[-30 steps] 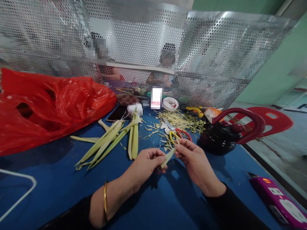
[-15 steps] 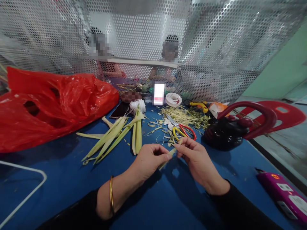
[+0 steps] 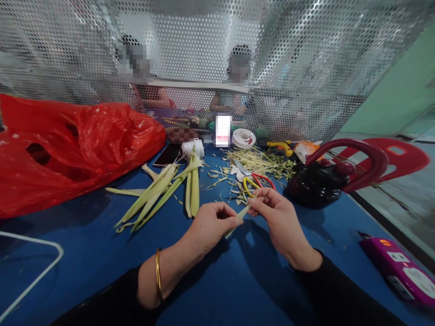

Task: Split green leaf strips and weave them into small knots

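Between thumb and fingers, my left hand pinches a pale green leaf strip that slants up to the right. My right hand pinches the upper end of the same strip, its fingertips close to the left ones. Just beyond the right fingers lie scissors with one red and one yellow handle loop. Long green leaf blades are spread on the blue table to the left. Beside them stands a tied leaf bundle with white thread at its top.
A red plastic bag fills the left side. Plant trimmings, a tape roll and a lit phone lie farther back. At right are a dark kettle and a purple power strip. Behind is a perforated metal panel.
Slightly more of the leaf strip shows between my hands. Both hands keep their pinch on it, and the whole view has shifted a little.
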Demonstrator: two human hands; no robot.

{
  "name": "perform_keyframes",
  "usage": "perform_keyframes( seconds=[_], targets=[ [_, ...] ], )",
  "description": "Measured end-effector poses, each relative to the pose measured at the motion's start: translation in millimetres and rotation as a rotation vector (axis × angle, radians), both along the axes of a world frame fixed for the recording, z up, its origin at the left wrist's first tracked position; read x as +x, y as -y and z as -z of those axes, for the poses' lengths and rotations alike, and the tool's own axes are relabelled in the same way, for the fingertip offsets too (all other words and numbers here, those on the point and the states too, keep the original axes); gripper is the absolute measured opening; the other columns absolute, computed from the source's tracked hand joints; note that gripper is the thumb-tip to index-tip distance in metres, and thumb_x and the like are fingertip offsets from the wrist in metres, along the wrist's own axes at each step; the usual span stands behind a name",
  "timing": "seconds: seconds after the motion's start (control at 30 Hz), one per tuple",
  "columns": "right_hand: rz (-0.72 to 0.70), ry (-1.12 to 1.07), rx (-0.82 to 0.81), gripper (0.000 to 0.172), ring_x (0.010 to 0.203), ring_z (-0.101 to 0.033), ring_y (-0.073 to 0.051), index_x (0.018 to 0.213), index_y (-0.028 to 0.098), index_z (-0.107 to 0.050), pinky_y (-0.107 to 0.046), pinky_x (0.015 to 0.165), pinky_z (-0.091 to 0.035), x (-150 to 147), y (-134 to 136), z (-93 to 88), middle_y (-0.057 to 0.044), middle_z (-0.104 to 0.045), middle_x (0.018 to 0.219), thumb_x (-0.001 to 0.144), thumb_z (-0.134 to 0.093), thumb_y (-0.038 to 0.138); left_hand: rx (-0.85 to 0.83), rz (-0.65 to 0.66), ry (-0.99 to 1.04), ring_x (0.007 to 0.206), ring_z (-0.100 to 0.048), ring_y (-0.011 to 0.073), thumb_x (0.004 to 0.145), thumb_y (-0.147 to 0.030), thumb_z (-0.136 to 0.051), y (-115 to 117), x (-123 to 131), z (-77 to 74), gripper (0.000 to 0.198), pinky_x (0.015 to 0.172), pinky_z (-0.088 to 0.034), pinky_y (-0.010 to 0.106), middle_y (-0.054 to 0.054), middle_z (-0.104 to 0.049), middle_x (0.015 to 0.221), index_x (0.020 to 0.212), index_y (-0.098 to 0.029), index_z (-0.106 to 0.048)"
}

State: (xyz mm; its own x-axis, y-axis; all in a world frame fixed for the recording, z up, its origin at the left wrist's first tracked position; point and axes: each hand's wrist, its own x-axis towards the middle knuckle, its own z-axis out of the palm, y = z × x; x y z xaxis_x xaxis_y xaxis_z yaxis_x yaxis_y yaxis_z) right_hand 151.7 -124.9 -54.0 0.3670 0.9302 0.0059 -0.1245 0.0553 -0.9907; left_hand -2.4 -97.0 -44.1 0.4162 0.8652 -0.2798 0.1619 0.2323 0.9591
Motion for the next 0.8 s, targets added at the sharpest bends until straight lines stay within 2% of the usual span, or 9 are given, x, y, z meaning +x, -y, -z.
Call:
perform_keyframes(
  seconds=[0.3, 0.4, 0.5, 0.57, 0.7, 0.8],
  targets=[
    [0.074, -0.002, 0.024, 0.024, 0.054, -0.056, -0.012, 0.079, 0.019, -0.064, -0.029, 0.057, -0.046, 3, -2, -2.4, 0.004, -0.06, 0.056, 0.064, -0.079, 0.028, -0.008, 0.012, 0.023, 0.046, -0.037, 0.0066, 0.064, -0.026, -0.07, 0, 0, -0.2, 0.016, 0.046, -0.028, 0.022, -0.006, -0.047, 0.048, 0.059, -0.017, -0.058],
    [0.025, -0.003, 0.002, 0.025, 0.054, -0.055, -0.012, 0.079, 0.018, -0.064, -0.028, 0.057, -0.046, 0, -1, -2.7, 0.004, -0.06, 0.057, 0.063, -0.079, 0.03, -0.063, 0.044, 0.068, 0.049, -0.045, 0.0074, 0.064, -0.03, -0.073, 0, 0, 1.7, 0.018, 0.05, -0.034, 0.021, -0.004, -0.054, 0.054, 0.065, -0.017, -0.06],
    [-0.027, 0.016, -0.007, 0.024, 0.054, -0.055, -0.012, 0.079, 0.019, -0.064, -0.027, 0.057, -0.046, -4, 2, -1.4, 0.004, -0.061, 0.059, 0.064, -0.078, 0.031, -0.115, 0.065, 0.169, 0.063, -0.058, 0.0112, 0.063, -0.033, -0.075, 0, 1, 4.4, 0.024, 0.062, -0.044, 0.024, 0.001, -0.064, 0.071, 0.076, -0.016, -0.064],
    [-0.056, 0.035, -0.002, 0.022, 0.054, -0.055, -0.011, 0.08, 0.02, -0.063, -0.027, 0.055, -0.045, -7, 4, -0.1, 0.004, -0.061, 0.059, 0.066, -0.076, 0.03, -0.086, 0.056, 0.182, 0.066, -0.058, 0.0116, 0.065, -0.034, -0.075, 0, 1, 5.6, 0.023, 0.066, -0.045, 0.025, 0.002, -0.066, 0.072, 0.075, -0.016, -0.065],
    [-0.101, 0.028, -0.015, 0.023, 0.053, -0.055, -0.011, 0.081, 0.019, -0.063, -0.026, 0.055, -0.044, -8, 5, 0.3, 0.005, -0.06, 0.058, 0.066, -0.076, 0.029, 0.031, 0.025, 0.085, 0.057, -0.052, 0.0104, 0.07, -0.029, -0.07, 0, 1, 5.3, 0.016, 0.06, -0.041, 0.024, 0.0, -0.061, 0.06, 0.064, -0.016, -0.064],
    [-0.114, -0.028, -0.05, 0.025, 0.052, -0.053, -0.01, 0.079, 0.018, -0.063, -0.026, 0.054, -0.043, -5, 4, -1.9, 0.005, -0.059, 0.058, 0.063, -0.079, 0.028, 0.089, 0.029, 0.071, 0.057, -0.051, 0.011, 0.07, -0.026, -0.069, 0, 0, 3.9, 0.013, 0.059, -0.04, 0.024, 0.0, -0.06, 0.059, 0.063, -0.017, -0.064]
  ],
)
